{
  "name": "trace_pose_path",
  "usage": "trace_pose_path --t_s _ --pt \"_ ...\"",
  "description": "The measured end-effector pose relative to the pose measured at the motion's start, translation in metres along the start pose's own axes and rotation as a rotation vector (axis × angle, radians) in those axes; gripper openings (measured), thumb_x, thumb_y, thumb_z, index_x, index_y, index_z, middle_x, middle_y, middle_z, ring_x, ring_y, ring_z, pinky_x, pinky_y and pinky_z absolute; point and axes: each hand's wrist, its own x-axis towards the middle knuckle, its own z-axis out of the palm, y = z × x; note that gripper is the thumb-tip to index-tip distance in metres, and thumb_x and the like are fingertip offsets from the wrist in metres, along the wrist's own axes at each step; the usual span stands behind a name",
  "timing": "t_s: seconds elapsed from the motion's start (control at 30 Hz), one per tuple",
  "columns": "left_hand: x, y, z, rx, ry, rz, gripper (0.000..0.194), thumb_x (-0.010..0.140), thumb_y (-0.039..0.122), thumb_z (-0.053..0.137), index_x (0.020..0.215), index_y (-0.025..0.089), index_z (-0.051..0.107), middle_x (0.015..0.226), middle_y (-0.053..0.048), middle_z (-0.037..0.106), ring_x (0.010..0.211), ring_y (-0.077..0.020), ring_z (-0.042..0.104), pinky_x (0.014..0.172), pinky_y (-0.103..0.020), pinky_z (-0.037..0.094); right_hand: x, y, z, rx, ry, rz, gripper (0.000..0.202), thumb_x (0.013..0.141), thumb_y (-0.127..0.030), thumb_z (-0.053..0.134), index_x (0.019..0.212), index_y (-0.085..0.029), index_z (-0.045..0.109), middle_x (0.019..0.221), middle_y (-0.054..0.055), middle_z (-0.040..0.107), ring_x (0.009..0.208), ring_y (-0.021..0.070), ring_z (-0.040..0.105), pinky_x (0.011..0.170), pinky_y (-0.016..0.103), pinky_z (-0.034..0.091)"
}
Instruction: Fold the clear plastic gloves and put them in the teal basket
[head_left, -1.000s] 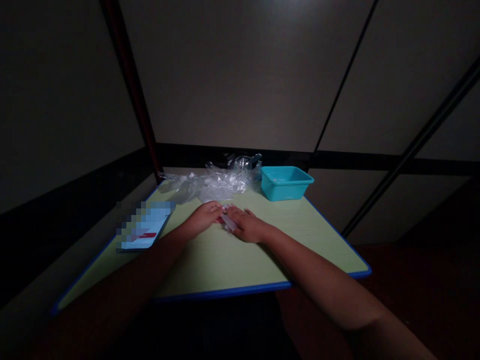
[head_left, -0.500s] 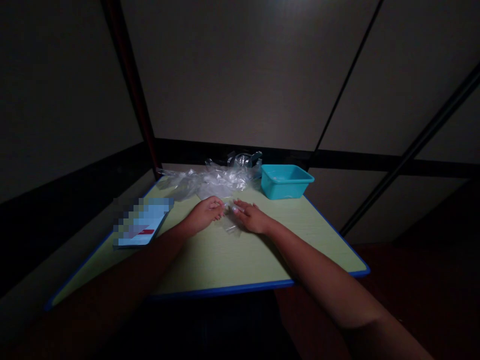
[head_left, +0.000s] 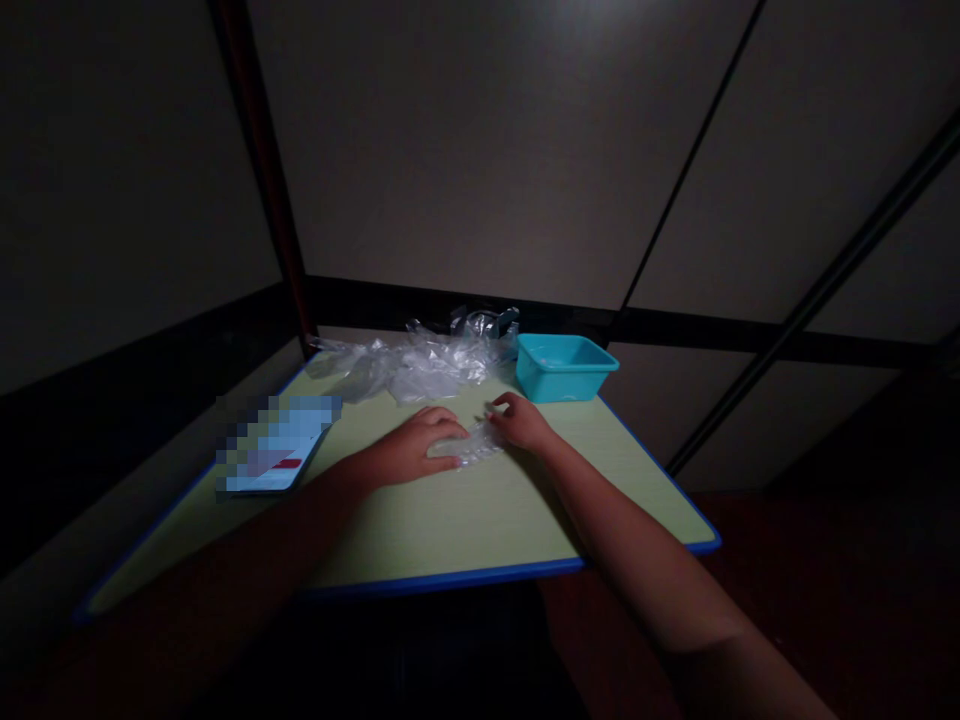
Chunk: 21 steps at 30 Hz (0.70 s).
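A small clear plastic bag (head_left: 480,446) lies crumpled on the table between my hands. My left hand (head_left: 412,447) rests at its left side, thumb and fingers spread apart, the fingertips touching the plastic. At the bag's upper right, my right hand (head_left: 521,424) pinches the plastic between thumb and fingers. Exactly what part it grips is hard to make out in the dim light.
Behind my hands spreads a heap of clear plastic bags (head_left: 427,365). A turquoise basin (head_left: 566,382) stands at the back right of the table (head_left: 450,535). On the left lies a flat, partly blurred tablet-like object (head_left: 300,455). Walls border the table's back and left.
My left hand has opened its fingers and come slightly nearer over the bag. My right hand has shifted a little right and up, now pinching the plastic, which is more spread out.
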Motion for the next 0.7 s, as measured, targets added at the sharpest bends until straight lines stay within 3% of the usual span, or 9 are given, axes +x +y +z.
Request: trace_pose_path --t_s 0.2,0.43,0.57,0.7 --pt "-0.0003 0.0058 0.0078 0.044 -0.118 0.072 0.041 0.081 0.046 0.056 0.12 0.033 0.057 0.136 -0.005 0.041 0.123 -0.0255 0.036 0.104 -0.04 0.028 -0.0015 -0.0034 -0.0007 -0.141 0.017 -0.04 0.02 0.081 -0.03 0.057 0.096 -0.017 0.062 0.073 0.004 0.065 0.062 0.0118 0.054 0.058 0.022 0.036" --pt "-0.0007 0.0037 0.0062 0.018 -0.157 -0.042 0.034 0.086 0.036 0.049 0.117 0.029 0.06 0.134 -0.007 0.047 0.123 -0.0237 0.041 0.102 -0.038 0.03 -0.0036 -0.0041 -0.0028 -0.176 0.0 -0.051 0.018 0.083 -0.027 0.053 0.095 -0.017 0.063 0.078 0.005 0.067 0.064 0.0124 0.056 0.06 0.022 0.037" --pt "0.0003 0.0003 0.0073 0.008 -0.086 -0.021 0.032 0.086 0.035 0.049 0.113 0.024 0.061 0.12 -0.008 0.055 0.113 -0.0204 0.047 0.097 -0.033 0.034 -0.004 -0.0046 -0.0023 -0.191 -0.01 -0.044 0.019 0.084 -0.029 0.052 0.094 -0.017 0.063 0.084 0.007 0.068 0.067 0.0133 0.057 0.063 0.023 0.038" --pt "0.0041 0.0 0.011 0.122 0.04 -0.05 0.034 0.079 0.04 0.058 0.106 0.02 0.059 0.104 -0.008 0.058 0.101 -0.023 0.049 0.089 -0.035 0.038 -0.0039 -0.0051 -0.0009 -0.233 -0.011 -0.059 0.021 0.085 -0.03 0.051 0.097 -0.018 0.062 0.091 0.008 0.068 0.075 0.015 0.059 0.064 0.023 0.038"
